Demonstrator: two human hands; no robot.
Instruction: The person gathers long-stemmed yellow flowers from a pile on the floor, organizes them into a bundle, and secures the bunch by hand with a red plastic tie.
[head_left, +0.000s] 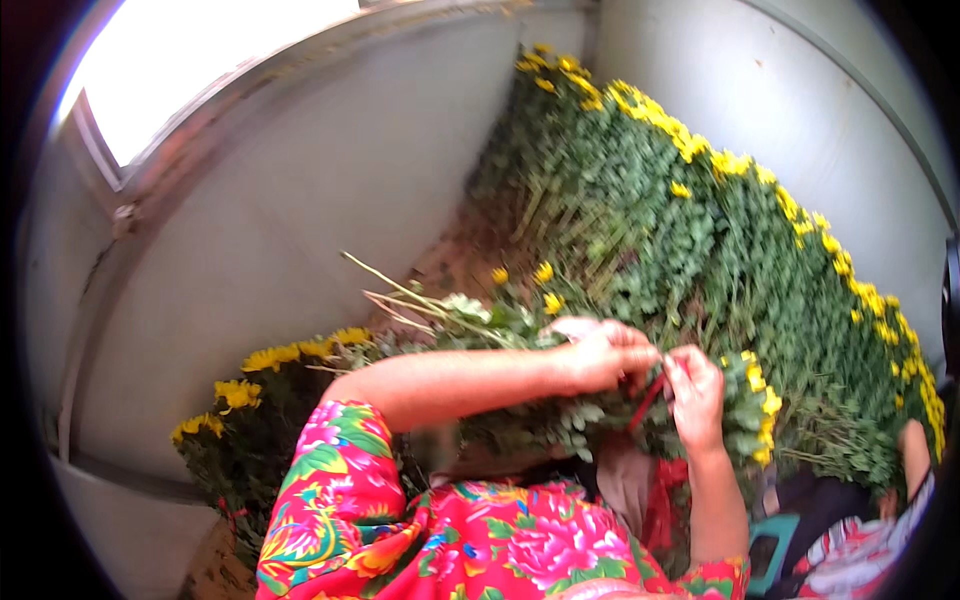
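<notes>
A bunch of yellow chrysanthemums lies across my lap, its bare stems pointing left and its yellow blooms to the right. A thin red strip runs over the leafy part of this bunch. My right hand pinches the strip between thumb and fingers. Just left of it, my left hand lies over the bunch, its fingertips drawn together at the strip near the right fingers. Leaves and my own fingers hide part of the left grip.
Rows of cut chrysanthemums lean along the pale wall. More flowers stand at the left. At lower right are another person's arm and a teal plastic stool. Red material lies by my lap.
</notes>
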